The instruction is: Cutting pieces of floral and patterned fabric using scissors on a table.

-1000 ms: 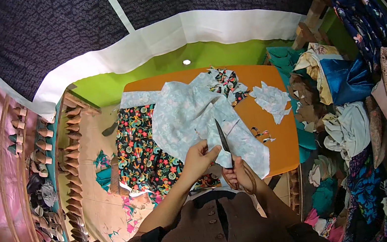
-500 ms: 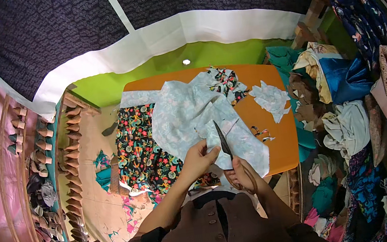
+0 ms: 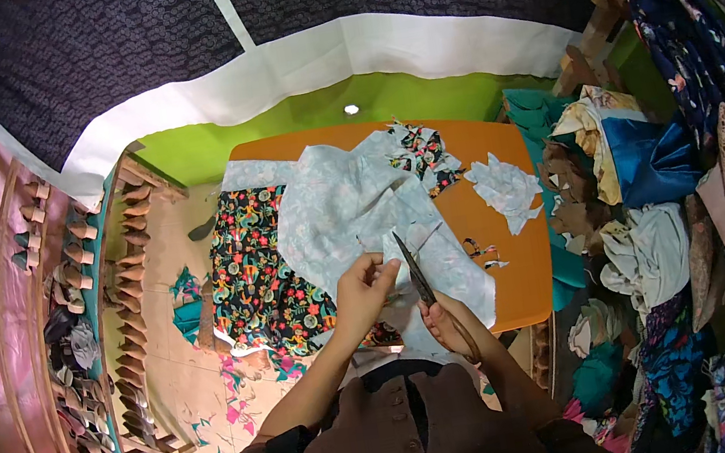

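Black-bladed scissors (image 3: 418,278) are in my right hand (image 3: 442,323), their blades pointing up and slightly left over the cloth. My left hand (image 3: 362,294) pinches a piece of the floral fabric (image 3: 348,193), which lies with its pale reverse side up, just left of the blades. The exact edge between its fingers is hard to see. The same kind of fabric shows its dark, colourful printed side (image 3: 251,266) at the left, draped over the table's edge. Cloth covers much of the orange table (image 3: 525,282).
Pale offcuts (image 3: 505,190) and small printed scraps (image 3: 483,252) lie on the table's right side. Piled fabrics (image 3: 647,249) crowd the right. Racks of wooden shoe lasts (image 3: 132,327) stand at the left. Coloured scraps (image 3: 235,391) litter the floor.
The scissors' tips have shifted slightly left, closer to my left hand's fingers, and the blades lean a little more. My left hand has risen slightly. The whole view has shifted a little.
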`<move>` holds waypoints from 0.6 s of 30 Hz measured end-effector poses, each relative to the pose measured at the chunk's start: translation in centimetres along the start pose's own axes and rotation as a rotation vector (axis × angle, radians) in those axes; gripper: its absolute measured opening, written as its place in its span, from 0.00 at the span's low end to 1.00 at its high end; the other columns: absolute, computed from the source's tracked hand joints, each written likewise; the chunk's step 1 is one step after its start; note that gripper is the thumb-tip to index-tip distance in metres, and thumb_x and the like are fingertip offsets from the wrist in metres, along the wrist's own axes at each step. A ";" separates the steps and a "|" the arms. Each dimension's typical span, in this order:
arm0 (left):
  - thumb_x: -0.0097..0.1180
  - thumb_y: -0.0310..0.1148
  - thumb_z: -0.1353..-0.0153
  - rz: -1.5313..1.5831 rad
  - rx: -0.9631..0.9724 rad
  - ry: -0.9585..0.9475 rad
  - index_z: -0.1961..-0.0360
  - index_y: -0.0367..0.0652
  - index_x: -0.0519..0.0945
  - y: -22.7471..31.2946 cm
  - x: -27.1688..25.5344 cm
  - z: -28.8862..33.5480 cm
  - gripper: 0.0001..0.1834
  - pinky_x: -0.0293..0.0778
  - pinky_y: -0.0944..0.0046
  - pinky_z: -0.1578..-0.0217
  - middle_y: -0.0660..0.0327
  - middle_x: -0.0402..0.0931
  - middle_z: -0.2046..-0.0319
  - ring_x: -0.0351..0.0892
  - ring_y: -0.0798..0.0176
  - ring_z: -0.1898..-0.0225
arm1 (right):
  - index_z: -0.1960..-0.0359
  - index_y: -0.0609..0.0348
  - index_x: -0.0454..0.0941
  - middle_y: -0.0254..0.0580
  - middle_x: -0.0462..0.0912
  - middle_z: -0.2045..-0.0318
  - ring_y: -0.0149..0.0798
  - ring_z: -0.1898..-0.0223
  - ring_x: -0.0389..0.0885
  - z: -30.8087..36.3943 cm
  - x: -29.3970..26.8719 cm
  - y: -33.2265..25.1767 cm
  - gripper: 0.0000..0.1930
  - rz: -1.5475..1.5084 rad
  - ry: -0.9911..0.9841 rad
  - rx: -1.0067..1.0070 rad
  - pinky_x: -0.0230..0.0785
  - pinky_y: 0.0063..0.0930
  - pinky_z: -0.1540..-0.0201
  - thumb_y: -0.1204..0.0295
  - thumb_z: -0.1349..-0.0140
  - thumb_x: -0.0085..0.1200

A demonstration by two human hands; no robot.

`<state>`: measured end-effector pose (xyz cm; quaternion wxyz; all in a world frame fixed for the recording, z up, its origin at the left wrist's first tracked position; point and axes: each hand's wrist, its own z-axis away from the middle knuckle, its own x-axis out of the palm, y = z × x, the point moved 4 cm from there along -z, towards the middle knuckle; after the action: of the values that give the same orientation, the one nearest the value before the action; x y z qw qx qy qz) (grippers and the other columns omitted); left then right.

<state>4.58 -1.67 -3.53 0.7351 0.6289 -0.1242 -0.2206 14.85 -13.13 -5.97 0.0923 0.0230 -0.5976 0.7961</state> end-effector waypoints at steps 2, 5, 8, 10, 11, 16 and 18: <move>0.54 0.34 0.47 -0.003 -0.037 -0.002 0.72 0.35 0.72 0.0 0.3 0.1 0.11 0.58 0.77 0.80 0.70 0.65 0.84 0.59 0.79 0.80 | 0.66 0.55 0.62 0.24 0.60 0.80 0.17 0.83 0.57 0.1 -0.4 -0.7 0.30 -0.018 -0.047 0.040 0.49 0.08 0.84 0.38 0.50 0.38; 0.54 0.33 0.47 -0.016 0.012 0.037 0.71 0.35 0.72 0.1 1.0 0.1 0.10 0.57 0.77 0.81 0.71 0.63 0.85 0.58 0.79 0.81 | 0.66 0.56 0.62 0.24 0.59 0.80 0.16 0.83 0.56 0.3 -1.0 -0.5 0.31 -0.118 -0.105 0.060 0.49 0.08 0.84 0.37 0.52 0.38; 0.53 0.33 0.46 0.038 0.000 0.045 0.72 0.36 0.72 0.3 2.0 0.1 0.10 0.56 0.77 0.81 0.71 0.62 0.85 0.57 0.80 0.81 | 0.68 0.61 0.64 0.29 0.62 0.79 0.24 0.76 0.60 0.7 -2.1 -0.8 0.27 -0.004 -0.088 -0.021 0.57 0.17 0.73 0.45 0.42 0.32; 0.52 0.33 0.45 0.045 -0.050 0.048 0.73 0.36 0.71 0.4 2.4 0.2 0.09 0.54 0.78 0.82 0.72 0.62 0.85 0.56 0.80 0.82 | 0.69 0.61 0.64 0.29 0.62 0.79 0.24 0.76 0.60 0.8 -2.5 -0.9 0.27 -0.006 -0.095 -0.033 0.56 0.17 0.73 0.44 0.43 0.32; 0.52 0.33 0.45 0.046 -0.048 0.054 0.73 0.36 0.71 0.6 2.7 0.2 0.09 0.54 0.78 0.82 0.72 0.62 0.85 0.56 0.80 0.82 | 0.69 0.61 0.64 0.29 0.62 0.79 0.24 0.76 0.60 0.7 -2.7 -1.0 0.28 -0.008 -0.102 -0.045 0.56 0.17 0.74 0.43 0.43 0.31; 0.50 0.33 0.44 0.138 0.004 0.090 0.73 0.37 0.71 1.2 4.1 0.4 0.09 0.58 0.77 0.83 0.71 0.62 0.85 0.59 0.79 0.82 | 0.69 0.57 0.63 0.27 0.61 0.80 0.21 0.80 0.58 0.8 -3.4 -0.9 0.29 -0.107 -0.125 0.073 0.54 0.13 0.79 0.40 0.49 0.37; 0.50 0.33 0.44 0.177 -0.025 0.097 0.73 0.36 0.71 1.0 4.3 0.4 0.09 0.59 0.76 0.83 0.71 0.63 0.85 0.59 0.79 0.82 | 0.66 0.54 0.61 0.25 0.59 0.81 0.18 0.84 0.57 0.9 -3.6 -0.9 0.29 -0.192 -0.101 0.116 0.52 0.08 0.84 0.39 0.53 0.44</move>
<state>8.35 -3.94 -2.88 0.7646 0.6163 -0.1407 -0.1255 18.49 -14.21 -5.35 0.1364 0.1255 -0.5493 0.8148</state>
